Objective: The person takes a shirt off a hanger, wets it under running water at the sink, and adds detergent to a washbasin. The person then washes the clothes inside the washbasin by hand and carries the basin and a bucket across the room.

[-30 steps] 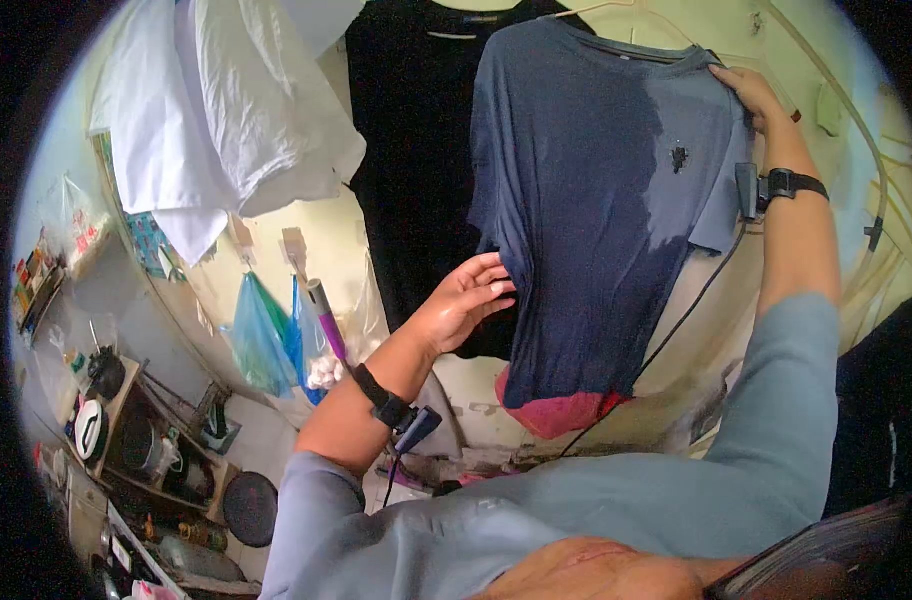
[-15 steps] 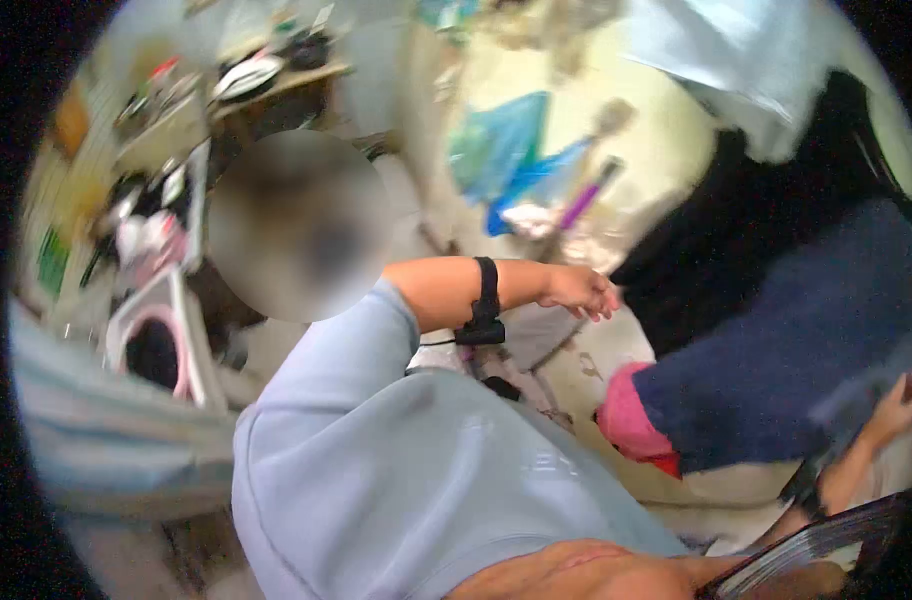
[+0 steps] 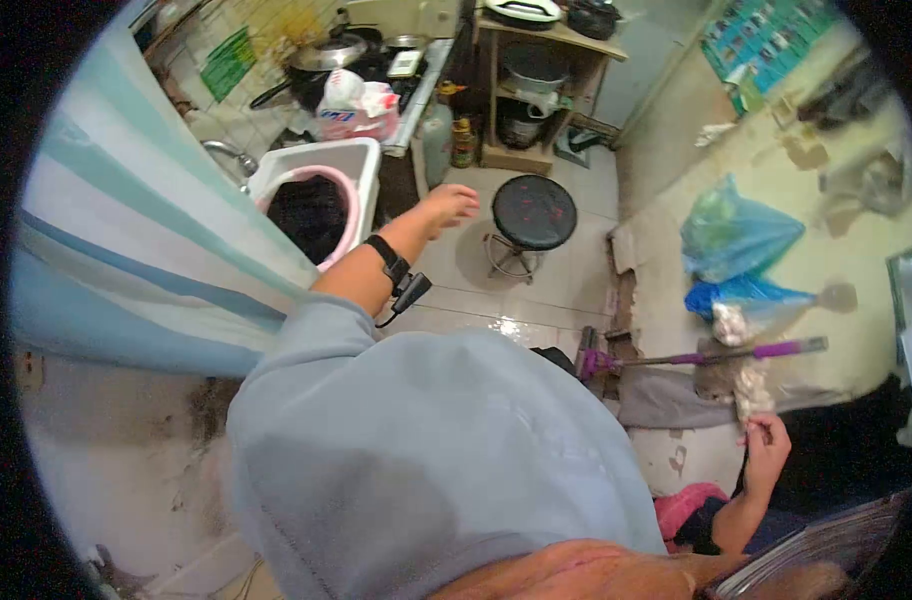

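A round black stool [image 3: 534, 212] stands on metal legs on the pale tiled floor [image 3: 594, 180], which carries a bright patch of reflected light nearer the wearer than the stool. To the left of the stool, the left hand [image 3: 448, 208] is held out in the air, its fingers loosely bent and apart, with nothing visible in them. Beyond that hand, farther left of the stool, a pink basin [image 3: 350, 205] sits in a white sink [image 3: 368, 160], with dark cloth [image 3: 311, 215] inside it. A striped curtain [image 3: 136, 250] hangs at the far left from the stool.

Up and left of the stool, a white-edged desk [image 3: 424, 105] carries pots and a bag; straight behind the stool is a wooden shelf [image 3: 521, 157]. Right of the stool, a blue bag [image 3: 733, 242] hangs on the yellowish wall, and a mop [image 3: 791, 348] leans below it.

Well to the right of the stool and nearer the wearer, the right hand [image 3: 766, 455] appears before dark hanging clothing [image 3: 841, 455], fingers curled; whether they grip anything is unclear.
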Demonstrator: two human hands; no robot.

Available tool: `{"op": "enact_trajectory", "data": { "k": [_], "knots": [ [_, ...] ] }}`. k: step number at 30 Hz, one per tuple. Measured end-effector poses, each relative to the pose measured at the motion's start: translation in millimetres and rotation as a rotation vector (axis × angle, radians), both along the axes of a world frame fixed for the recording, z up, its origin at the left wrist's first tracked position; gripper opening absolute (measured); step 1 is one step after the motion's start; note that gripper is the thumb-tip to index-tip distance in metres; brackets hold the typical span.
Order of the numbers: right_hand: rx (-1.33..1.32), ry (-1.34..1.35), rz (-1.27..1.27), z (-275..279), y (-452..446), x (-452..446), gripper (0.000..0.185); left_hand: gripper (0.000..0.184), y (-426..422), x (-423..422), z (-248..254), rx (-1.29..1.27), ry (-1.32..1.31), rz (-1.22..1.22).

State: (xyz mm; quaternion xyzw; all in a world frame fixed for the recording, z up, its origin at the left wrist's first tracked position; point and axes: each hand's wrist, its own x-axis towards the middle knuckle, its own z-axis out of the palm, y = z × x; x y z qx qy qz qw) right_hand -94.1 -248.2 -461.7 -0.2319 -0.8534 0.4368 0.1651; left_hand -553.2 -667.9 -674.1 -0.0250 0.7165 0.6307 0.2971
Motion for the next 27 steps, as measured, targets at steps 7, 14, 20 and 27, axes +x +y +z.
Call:
{"op": "enact_trajectory", "data": {
  "k": [7,14,20,27],
  "knots": [
    [-0.129,0.016,0.221,-27.9,-37.7,-154.5,0.007,0.028,-156.3,-26.7,-10.8,0.028,-0.025,0.627],
    [-0.2,-0.027,0.43,-44.5,-38.8,-267.2,0.007,0.046,-242.5,-29.5,-51.2,-0.628,0.117,0.755],
    [-0.222,-0.046,0.519,-48.6,-12.1,-363.4,0.009,0.068,-271.8,-37.3,-91.3,-0.989,-0.19,0.708],
    [-0.343,0.017,0.604,-67.8,3.1,-480.8,0.009,0.079,-291.7,-40.7,-71.9,-1.086,-0.441,0.499]
  ]
}}
